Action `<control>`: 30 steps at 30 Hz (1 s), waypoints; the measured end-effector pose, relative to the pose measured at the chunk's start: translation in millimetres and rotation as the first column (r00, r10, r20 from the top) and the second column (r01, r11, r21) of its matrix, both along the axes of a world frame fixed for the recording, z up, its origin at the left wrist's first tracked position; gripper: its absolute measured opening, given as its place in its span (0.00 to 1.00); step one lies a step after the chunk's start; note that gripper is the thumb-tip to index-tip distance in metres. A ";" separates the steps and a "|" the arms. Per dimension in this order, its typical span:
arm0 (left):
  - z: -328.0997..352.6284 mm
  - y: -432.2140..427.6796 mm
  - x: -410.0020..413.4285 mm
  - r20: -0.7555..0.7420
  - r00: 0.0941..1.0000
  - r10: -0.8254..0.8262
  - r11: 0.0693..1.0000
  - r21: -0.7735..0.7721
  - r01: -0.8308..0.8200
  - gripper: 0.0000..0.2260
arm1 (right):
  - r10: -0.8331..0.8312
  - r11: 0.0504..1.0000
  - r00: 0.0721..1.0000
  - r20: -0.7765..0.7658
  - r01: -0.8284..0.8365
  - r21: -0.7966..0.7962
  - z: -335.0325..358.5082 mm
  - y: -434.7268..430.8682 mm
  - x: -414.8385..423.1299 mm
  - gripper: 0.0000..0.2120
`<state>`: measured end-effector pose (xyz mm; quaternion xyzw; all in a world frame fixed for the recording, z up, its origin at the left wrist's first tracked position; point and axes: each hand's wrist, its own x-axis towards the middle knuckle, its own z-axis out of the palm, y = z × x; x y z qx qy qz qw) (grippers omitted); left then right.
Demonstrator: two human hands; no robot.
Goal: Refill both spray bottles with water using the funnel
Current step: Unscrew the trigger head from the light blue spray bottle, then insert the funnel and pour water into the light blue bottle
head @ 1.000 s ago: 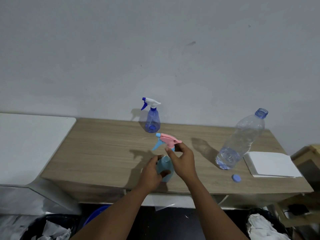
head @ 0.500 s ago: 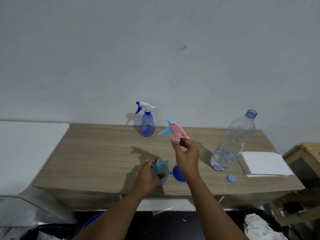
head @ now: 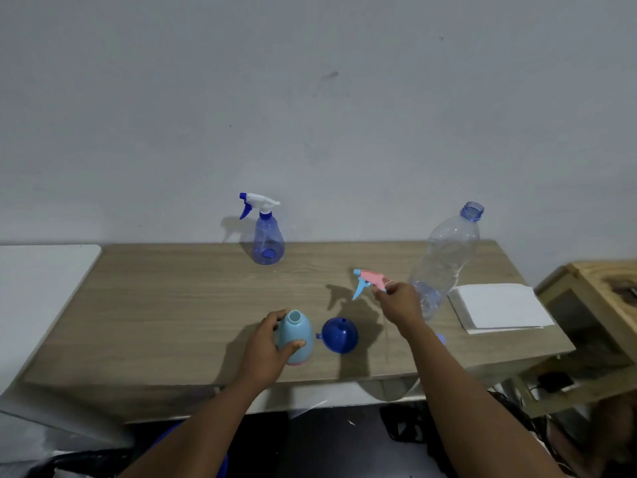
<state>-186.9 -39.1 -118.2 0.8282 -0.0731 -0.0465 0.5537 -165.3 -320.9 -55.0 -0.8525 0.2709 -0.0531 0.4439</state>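
Left hand (head: 267,346): wrapped around open light-blue spray bottle (head: 295,339) on table (head: 172,305).
Right hand (head: 400,300): pink trigger head (head: 372,279) pinched.
Funnel (head: 339,335): inverted beside bottle.

The wood-grain tabletop (head: 172,305) carried a dark-blue spray bottle (head: 267,243), upright at the rear edge. Near the front stood a light-blue bottle (head: 296,336), neck open, with a blue funnel (head: 339,334) just beside it. An uncapped water bottle (head: 444,260) and a white paper stack (head: 499,307) occupied the right end. A small blue item (head: 441,338), possibly a cap, was mostly hidden.
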 end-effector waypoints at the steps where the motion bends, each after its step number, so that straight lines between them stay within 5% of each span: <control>1: 0.0 0.4 -0.5 0.002 1.000 0.002 1.000 0.003 -0.002 0.26 | -0.002 1.000 0.999 -0.051 0.001 -0.017 -10.2 -0.7 -1.1 0.18; 4: -0.4 0.1 -0.6 -0.004 1.000 0.009 1.000 0.010 -0.009 0.27 | 0.009 0.999 0.982 -0.187 -0.016 -0.033 -32.9 -0.8 0.8 0.08; 16: 1.7 -1.3 -1.3 -0.010 0.999 0.033 0.999 0.017 -0.033 0.27 | -0.061 0.997 0.959 -0.278 0.046 -0.059 -63.4 1.7 3.4 0.06; 21: 4.0 -1.9 -2.3 -0.019 0.999 0.030 0.999 0.021 -0.030 0.27 | -0.062 0.968 0.987 -0.149 0.024 -0.248 -61.6 5.3 -9.4 0.11; 25: 3.1 -0.6 -1.3 -0.029 0.999 0.027 0.999 0.017 -0.026 0.27 | 0.098 0.985 0.994 0.046 -0.090 -0.147 -48.1 30.3 -29.4 0.15; 30: 4.8 -1.7 -1.9 -0.028 0.999 0.025 1.000 0.009 -0.025 0.26 | 0.306 0.944 0.940 -0.147 -0.321 -0.084 -65.6 56.6 -34.3 0.31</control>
